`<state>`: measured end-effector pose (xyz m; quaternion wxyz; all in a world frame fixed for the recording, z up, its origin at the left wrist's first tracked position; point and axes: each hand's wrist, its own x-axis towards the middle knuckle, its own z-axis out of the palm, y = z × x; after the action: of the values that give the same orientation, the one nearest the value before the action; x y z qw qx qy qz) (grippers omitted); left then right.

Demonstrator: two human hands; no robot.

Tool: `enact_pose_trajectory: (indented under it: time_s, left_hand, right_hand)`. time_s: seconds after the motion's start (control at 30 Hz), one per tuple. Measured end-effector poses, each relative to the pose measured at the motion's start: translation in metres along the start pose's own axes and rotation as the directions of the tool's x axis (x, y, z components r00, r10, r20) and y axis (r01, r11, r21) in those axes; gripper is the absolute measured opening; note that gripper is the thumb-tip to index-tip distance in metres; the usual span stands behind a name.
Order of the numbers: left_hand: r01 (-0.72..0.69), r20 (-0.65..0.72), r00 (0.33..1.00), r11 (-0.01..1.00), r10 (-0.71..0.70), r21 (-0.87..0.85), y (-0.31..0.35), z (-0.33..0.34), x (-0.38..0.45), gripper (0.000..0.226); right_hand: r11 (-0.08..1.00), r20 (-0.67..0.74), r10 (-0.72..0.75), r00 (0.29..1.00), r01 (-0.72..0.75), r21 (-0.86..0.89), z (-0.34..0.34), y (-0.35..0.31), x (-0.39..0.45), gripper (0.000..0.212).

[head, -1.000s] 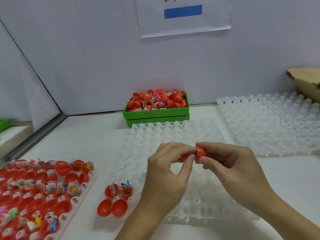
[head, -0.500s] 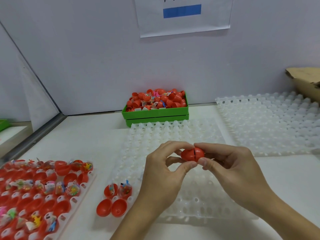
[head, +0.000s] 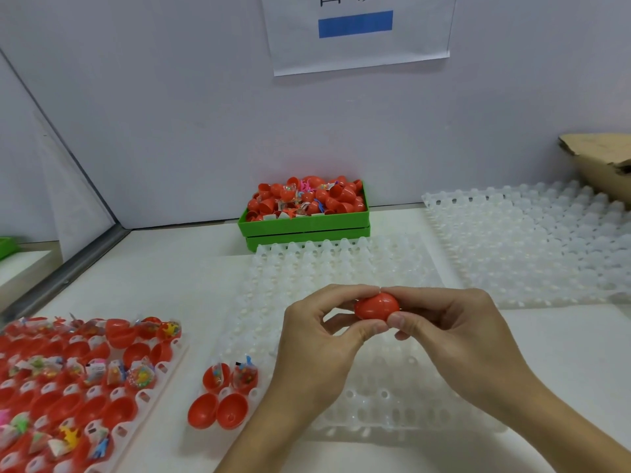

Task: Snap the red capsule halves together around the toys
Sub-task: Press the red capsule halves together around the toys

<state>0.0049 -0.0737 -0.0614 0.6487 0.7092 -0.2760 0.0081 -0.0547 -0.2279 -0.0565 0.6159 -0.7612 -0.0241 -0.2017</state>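
A red capsule point(head: 375, 307), its two halves closed together, is held above the clear dimpled tray point(head: 345, 268). My left hand point(head: 321, 339) pinches its left end between thumb and fingers. My right hand point(head: 454, 332) pinches its right end the same way. No toy shows from inside it. At the tray's near left corner sit two open capsules: two halves holding bagged toys point(head: 230, 377) and two empty halves point(head: 218, 409).
A tray of open red halves with bagged toys point(head: 78, 380) lies at the left. A green bin point(head: 304, 223) heaped with red halves and toys stands at the back wall. More clear trays point(head: 532, 240) and a cardboard box point(head: 601, 165) are at the right.
The two halves were apart with a toy showing between them; they came together with a visible seam and now sit closed. Both hands stayed in place.
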Motion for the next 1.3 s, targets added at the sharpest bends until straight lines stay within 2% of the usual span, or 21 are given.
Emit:
enact_pose_trajectory:
  time_s: [0.1, 0.27, 0.43, 0.6, 0.9, 1.3]
  left_hand:
    - [-0.001, 0.005, 1.000, 1.000, 0.001, 0.002, 0.001, 0.001, 0.000, 0.039]
    - [-0.011, 0.004, 1.000, 1.000, 0.011, 0.007, 0.000, 0.002, 0.000, 0.043]
    - [0.002, 0.014, 1.000, 1.000, -0.002, 0.008, -0.001, 0.004, 0.001, 0.045]
    - [-0.004, 0.012, 1.000, 1.000, 0.004, 0.005, 0.000, 0.004, 0.001, 0.040]
    - [-0.025, 0.005, 1.000, 0.998, 0.025, 0.062, -0.001, 0.004, 0.000, 0.039]
    - [-0.019, -0.034, 0.999, 0.992, 0.024, 0.128, 0.000, 0.007, -0.002, 0.038]
  right_hand:
    - [0.999, -0.004, -0.025, 1.000, 0.025, -0.043, -0.001, 0.000, 0.000, 0.048]
    - [0.991, -0.020, -0.030, 0.999, 0.027, -0.131, -0.003, 0.006, 0.000, 0.039]
    - [0.975, -0.029, -0.047, 0.998, 0.040, -0.218, -0.005, 0.008, 0.001, 0.040]
    - [0.971, -0.044, -0.056, 0.997, 0.044, -0.235, -0.006, 0.006, 0.001, 0.039]
    - [0.912, -0.017, -0.188, 0.982, 0.169, -0.373, -0.005, 0.007, 0.000, 0.043]
    - [0.890, -0.027, -0.237, 0.971, 0.206, -0.406, -0.001, 0.010, -0.002, 0.042]
